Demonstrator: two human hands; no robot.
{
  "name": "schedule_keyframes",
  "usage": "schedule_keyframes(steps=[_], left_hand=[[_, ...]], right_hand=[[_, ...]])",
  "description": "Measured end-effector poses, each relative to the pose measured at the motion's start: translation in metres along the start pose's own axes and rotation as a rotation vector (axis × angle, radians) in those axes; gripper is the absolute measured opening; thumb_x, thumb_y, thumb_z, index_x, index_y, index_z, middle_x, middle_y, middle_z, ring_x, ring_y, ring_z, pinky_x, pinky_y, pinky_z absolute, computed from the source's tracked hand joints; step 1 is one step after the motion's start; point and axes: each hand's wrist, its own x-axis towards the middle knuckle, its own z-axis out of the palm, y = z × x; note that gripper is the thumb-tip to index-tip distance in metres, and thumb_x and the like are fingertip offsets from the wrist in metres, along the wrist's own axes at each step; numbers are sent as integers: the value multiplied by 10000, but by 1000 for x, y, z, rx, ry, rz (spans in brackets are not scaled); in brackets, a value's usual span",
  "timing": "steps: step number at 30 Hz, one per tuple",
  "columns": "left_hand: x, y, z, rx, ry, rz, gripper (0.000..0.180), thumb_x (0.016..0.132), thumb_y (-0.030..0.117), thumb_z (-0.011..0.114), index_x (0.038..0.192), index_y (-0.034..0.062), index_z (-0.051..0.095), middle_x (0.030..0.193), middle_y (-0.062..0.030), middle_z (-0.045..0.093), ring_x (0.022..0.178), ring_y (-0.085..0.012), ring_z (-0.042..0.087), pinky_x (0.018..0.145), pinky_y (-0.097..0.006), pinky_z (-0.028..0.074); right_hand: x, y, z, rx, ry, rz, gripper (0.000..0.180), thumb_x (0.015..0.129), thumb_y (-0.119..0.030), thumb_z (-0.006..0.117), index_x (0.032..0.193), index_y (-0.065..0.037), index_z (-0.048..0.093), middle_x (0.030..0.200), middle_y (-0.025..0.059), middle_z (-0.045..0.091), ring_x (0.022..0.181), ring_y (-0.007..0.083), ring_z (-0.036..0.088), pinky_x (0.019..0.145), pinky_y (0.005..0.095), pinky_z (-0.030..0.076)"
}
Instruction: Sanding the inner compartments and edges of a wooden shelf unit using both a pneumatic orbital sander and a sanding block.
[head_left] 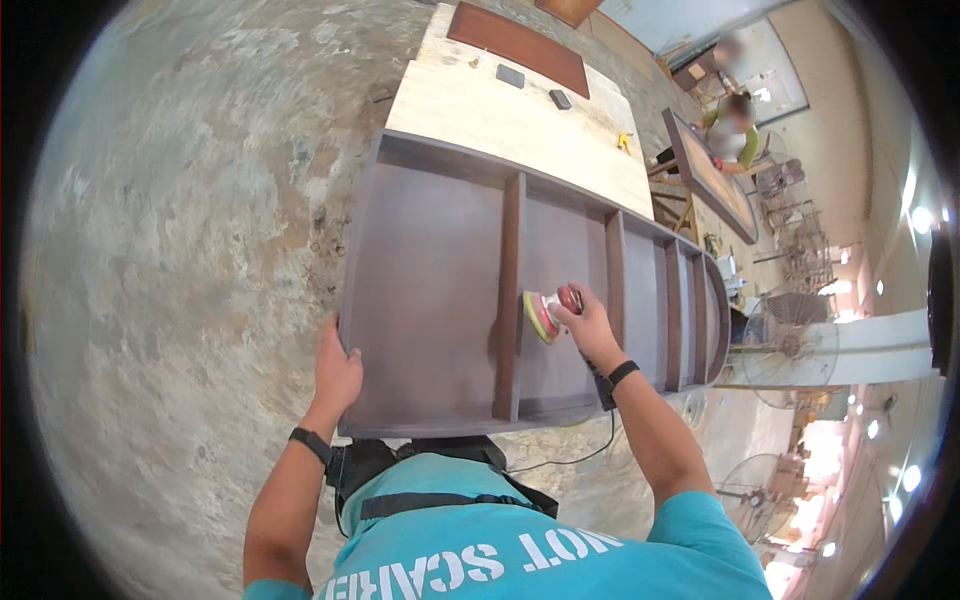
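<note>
A dark grey-brown shelf unit (430,290) with an arched right end lies on its back in front of me, its dividers making several compartments. My right hand (590,325) is closed round a small round power sander (541,318) with a red top and a yellow-green pad edge. The sander is tilted in the second compartment from the left, its pad close to the upright divider (510,290); whether they touch, I cannot tell. At the unit's near left edge, my left hand (338,372) grips the side board, thumb toward the inside and the other fingers partly hidden.
Beyond the unit is a pale wooden worktop (430,100) bearing a brown panel (520,45), small dark blocks (510,76) and a yellow tool (624,142). A cord (580,458) trails below my right forearm. Another person (735,135) works at a framed panel (710,175); a fan (790,340) stands right.
</note>
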Motion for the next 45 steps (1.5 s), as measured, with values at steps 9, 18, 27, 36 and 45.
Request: schedule_keyframes(steps=[9,18,27,36,45], left_hand=[[-6,-3,-10,-95,-35,11,801,994,-47,640,1741,11,360,1693,-285,509,1566,-464,507,1298,-519,430],[-10,-7,-7,-122,1,-4,828,999,-74,630,1766,34,338,1732,-273,486,1602,-462,476,1309,-519,424],[-11,17,-20,-55,-91,-108,860,1034,-31,648,1804,65,280,1803,-253,417,1646,-450,445,1344,-503,389],[-7,10,-18,-59,-111,-48,852,1040,-7,640,1803,54,266,1791,-276,420,1641,-465,444,1342,-514,385],[-5,-5,-14,-42,-97,25,851,1013,-4,648,1778,38,278,1747,-276,450,1605,-467,465,1306,-537,427]], right_hand=[[-65,-89,134,-1754,-442,-910,297,1004,-214,712,1250,-94,826,1191,138,775,1098,345,753,914,522,577],[-4,-96,153,-1905,-523,-835,333,1049,-235,665,1274,-52,828,1237,171,767,1155,379,723,929,614,514],[208,-142,135,-2035,-106,-721,330,1086,-249,639,1297,-101,846,1291,159,765,1216,394,703,894,619,506],[176,-147,136,-1976,-260,-712,308,1082,-237,647,1260,-108,863,1277,155,783,1229,391,727,970,622,526],[-29,-77,153,-1884,-500,-867,249,993,-218,705,1161,-93,840,1149,129,751,1098,359,728,877,572,504]])
